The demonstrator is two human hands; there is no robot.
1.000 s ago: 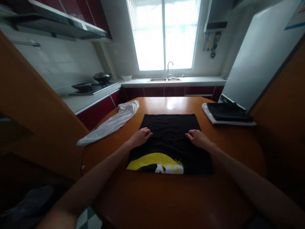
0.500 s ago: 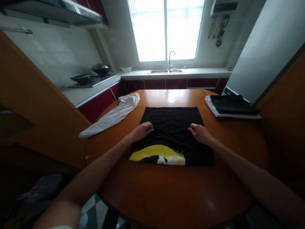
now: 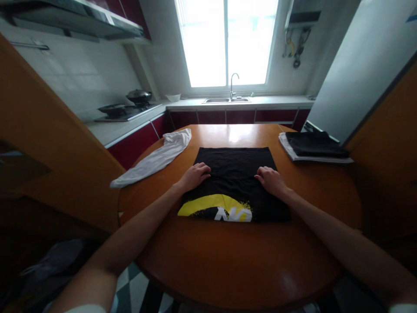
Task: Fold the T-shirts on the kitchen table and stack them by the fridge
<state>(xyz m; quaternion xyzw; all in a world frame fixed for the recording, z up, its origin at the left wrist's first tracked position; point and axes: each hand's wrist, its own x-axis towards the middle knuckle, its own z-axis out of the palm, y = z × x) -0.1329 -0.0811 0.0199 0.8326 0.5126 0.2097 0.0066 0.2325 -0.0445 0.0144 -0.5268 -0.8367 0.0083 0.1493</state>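
A black T-shirt (image 3: 234, 161) with a yellow and white print lies folded flat on the round wooden table (image 3: 241, 261). My left hand (image 3: 195, 175) rests palm down on its left side, fingers together and lying flat. On the shirt's right side sits my right hand (image 3: 269, 179), knuckles bent and fingers curled down onto the cloth. Whether those fingers pinch the fabric is hidden.
A white garment (image 3: 156, 158) drapes over the table's left edge. A folded black-on-white stack (image 3: 312, 147) lies at the far right. Orange chair backs stand on both sides. Behind are a counter with a stove (image 3: 125, 111) and a sink (image 3: 226, 100) under the window.
The shirt has slid slightly away from me with both hands on it, and more of its yellow print shows. The view has tilted down a little.
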